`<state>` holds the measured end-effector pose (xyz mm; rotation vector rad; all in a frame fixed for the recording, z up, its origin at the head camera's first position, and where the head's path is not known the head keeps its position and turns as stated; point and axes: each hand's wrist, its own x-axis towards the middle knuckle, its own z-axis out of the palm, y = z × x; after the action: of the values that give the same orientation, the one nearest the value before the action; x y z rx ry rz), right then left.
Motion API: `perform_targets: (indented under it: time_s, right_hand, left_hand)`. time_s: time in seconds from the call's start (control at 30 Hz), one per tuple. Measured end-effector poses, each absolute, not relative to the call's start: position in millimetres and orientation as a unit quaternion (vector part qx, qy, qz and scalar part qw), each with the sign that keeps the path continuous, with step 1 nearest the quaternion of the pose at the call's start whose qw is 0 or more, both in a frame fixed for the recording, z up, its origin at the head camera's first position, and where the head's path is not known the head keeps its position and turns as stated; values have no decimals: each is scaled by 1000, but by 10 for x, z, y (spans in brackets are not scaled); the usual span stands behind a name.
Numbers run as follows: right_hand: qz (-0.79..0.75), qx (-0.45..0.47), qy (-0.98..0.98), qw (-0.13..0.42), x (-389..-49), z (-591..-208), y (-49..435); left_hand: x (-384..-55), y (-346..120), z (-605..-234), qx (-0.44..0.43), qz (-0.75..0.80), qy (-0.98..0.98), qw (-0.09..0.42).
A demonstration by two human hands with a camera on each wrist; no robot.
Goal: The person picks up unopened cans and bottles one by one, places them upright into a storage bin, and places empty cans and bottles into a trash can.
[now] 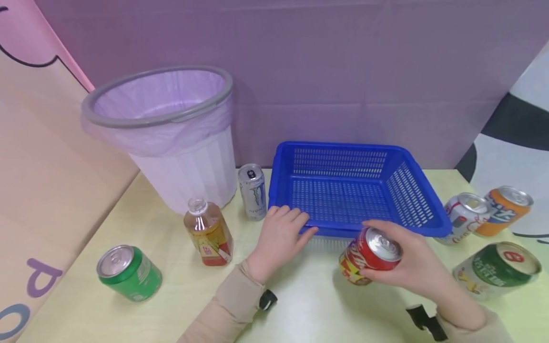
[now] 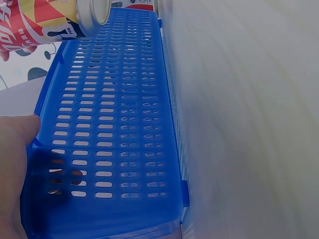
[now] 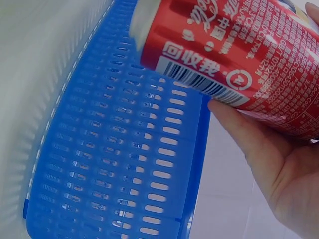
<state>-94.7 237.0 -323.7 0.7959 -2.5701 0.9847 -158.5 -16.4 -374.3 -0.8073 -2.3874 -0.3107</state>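
Observation:
A blue plastic basket (image 1: 343, 228) with slotted walls stands at the middle of the table. My left hand (image 1: 280, 236) grips its near left rim, fingers over the edge and thumb along the front; some fingertips show through the slots in the left wrist view. In front of the basket's near right side, my right hand (image 1: 411, 262) holds a red Coca-Cola can (image 1: 379, 255) between thumb and fingers, tilted with its silver top up. Up close, the red can (image 3: 214, 59) shows a barcode and white lettering, and it overlaps the basket (image 3: 114, 164).
Left of the basket stand a silver Monster can (image 1: 254, 195), a plastic bottle (image 1: 210, 238), a green can (image 1: 130, 274) and a lined bin (image 1: 184, 166). On the right are a white Coca-Cola can (image 1: 465, 216), an orange can (image 1: 503, 212) and a green-and-white can (image 1: 497, 271).

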Motion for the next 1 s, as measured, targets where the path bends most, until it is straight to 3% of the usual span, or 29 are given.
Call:
perform_targets:
  time_s: [0.33,1.0]
  right_hand:
    - [342,235,-902,121,-919,-3183,2423]
    - [358,236,-891,151,-981,-3047,2549]
  left_hand:
    - [-1576,-160,-3729,-302,-109,-902,289]
    - [-1591,-158,-3729,-298,-103,-907,281]
